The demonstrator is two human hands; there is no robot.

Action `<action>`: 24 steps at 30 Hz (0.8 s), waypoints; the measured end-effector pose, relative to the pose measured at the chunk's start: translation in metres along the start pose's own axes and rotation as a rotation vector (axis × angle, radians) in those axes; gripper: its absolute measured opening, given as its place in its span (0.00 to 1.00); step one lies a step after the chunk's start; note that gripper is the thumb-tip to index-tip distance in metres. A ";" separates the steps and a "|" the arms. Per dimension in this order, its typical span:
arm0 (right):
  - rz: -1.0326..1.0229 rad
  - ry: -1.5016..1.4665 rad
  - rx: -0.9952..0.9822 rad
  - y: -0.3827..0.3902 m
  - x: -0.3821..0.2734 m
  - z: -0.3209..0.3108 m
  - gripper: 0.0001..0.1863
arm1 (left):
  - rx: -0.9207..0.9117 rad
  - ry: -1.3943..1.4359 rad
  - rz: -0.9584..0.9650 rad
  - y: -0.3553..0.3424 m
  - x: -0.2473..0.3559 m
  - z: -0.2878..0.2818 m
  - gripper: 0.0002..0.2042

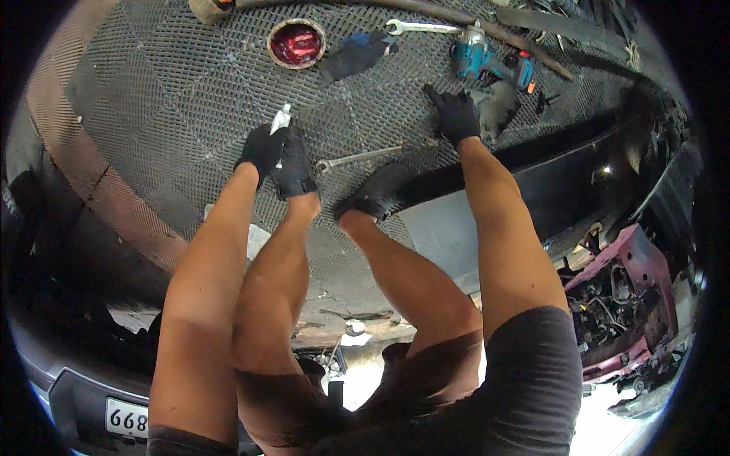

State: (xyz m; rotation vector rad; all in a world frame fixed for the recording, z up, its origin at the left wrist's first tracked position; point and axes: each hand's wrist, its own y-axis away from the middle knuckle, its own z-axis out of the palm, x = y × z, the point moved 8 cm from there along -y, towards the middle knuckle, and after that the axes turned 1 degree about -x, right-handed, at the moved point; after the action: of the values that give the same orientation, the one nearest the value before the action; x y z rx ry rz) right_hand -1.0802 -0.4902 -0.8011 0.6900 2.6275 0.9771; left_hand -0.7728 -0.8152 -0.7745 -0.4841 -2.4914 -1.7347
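My left hand [263,150], in a black glove, is closed around a slim white object [281,118] beside my left shoe. Its upper end sticks out past the fingers; whether it is a tube or folded paper I cannot tell. Over the mat to the right, my right hand [458,115], also in a black glove, has its fingers apart and the index finger stretched out, holding nothing I can see. Beside it are a dark grey cloth or glove [499,106] and a teal cordless impact wrench [473,57]. A long combination wrench [363,157] lies between both hands, near my shoes.
On the black ribbed mat [175,99] sit a round tub of red grease [296,43], a dark glove [357,58] and another wrench [424,28]. A long bar [525,47] lies beyond. A dark curved panel [525,171] runs along the right; a car's exposed red front [627,296] is farther right.
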 end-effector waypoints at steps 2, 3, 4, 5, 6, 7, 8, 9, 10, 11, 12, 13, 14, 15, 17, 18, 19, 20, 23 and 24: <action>0.049 -0.025 -0.071 -0.002 0.017 0.011 0.53 | 0.042 0.262 0.116 -0.022 -0.014 -0.012 0.27; -0.039 -0.143 0.014 -0.010 -0.012 -0.010 0.51 | 0.112 0.379 0.184 -0.029 -0.061 -0.044 0.30; -0.026 -0.227 0.089 0.005 -0.006 -0.008 0.50 | 0.105 0.498 0.137 -0.028 -0.049 -0.034 0.33; -0.018 -0.313 0.178 0.012 -0.003 -0.011 0.48 | 0.112 0.608 0.086 -0.019 -0.035 -0.033 0.36; 0.017 -0.376 0.268 0.027 0.013 -0.017 0.46 | 0.109 0.678 -0.113 0.011 0.007 -0.033 0.39; 0.024 -0.584 0.261 0.022 -0.013 -0.035 0.45 | 0.241 0.400 -0.091 0.032 -0.012 -0.047 0.36; 0.046 -0.786 0.248 0.027 -0.040 -0.055 0.44 | 0.352 0.119 -0.063 0.044 -0.037 -0.046 0.34; 0.054 -0.934 0.227 0.039 -0.070 -0.084 0.43 | 0.220 0.039 0.174 0.060 -0.041 -0.024 0.32; 0.066 -1.076 0.205 0.056 -0.099 -0.113 0.41 | 0.079 -0.039 0.414 0.086 -0.034 -0.006 0.29; 0.082 -1.188 0.335 0.075 -0.117 -0.129 0.41 | -0.091 0.065 0.537 0.114 0.000 0.013 0.27; 0.079 -1.306 0.465 0.093 -0.134 -0.142 0.40 | -0.226 0.388 0.483 0.147 0.030 0.024 0.27; 0.005 -1.793 0.305 0.106 -0.160 -0.152 0.39 | -0.322 0.712 0.399 0.186 0.055 0.030 0.26; -0.068 -2.261 0.105 0.125 -0.183 -0.166 0.39 | -0.397 1.246 0.129 0.215 0.076 0.036 0.28; -0.121 -2.551 0.032 0.160 -0.195 -0.196 0.39 | -0.420 1.435 0.074 0.250 0.115 0.020 0.29; -0.239 -2.917 -0.044 0.236 -0.202 -0.285 0.37 | -0.444 1.791 -0.032 0.327 0.188 -0.034 0.32; -0.236 -2.971 -0.099 0.268 -0.206 -0.302 0.39 | -0.439 1.766 -0.016 0.359 0.206 -0.051 0.32; -0.322 -2.843 -0.144 0.304 -0.203 -0.327 0.41 | -0.447 1.738 0.002 0.390 0.225 -0.067 0.32; -0.344 -2.585 -0.143 0.329 -0.203 -0.356 0.42 | -0.459 1.725 0.037 0.416 0.246 -0.079 0.31; -0.336 -1.784 0.017 0.418 -0.211 -0.452 0.42 | -0.224 1.172 0.345 0.483 0.265 -0.088 0.28; -0.337 -1.580 0.128 0.447 -0.211 -0.483 0.42 | -0.116 0.927 0.478 0.502 0.281 -0.089 0.28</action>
State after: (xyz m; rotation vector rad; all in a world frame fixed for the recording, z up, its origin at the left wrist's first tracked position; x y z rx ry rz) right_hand -0.9343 -0.5661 -0.1297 0.5915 1.2779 -0.0146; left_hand -0.9035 -0.6787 -0.2234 -0.1772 -1.4921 -1.4337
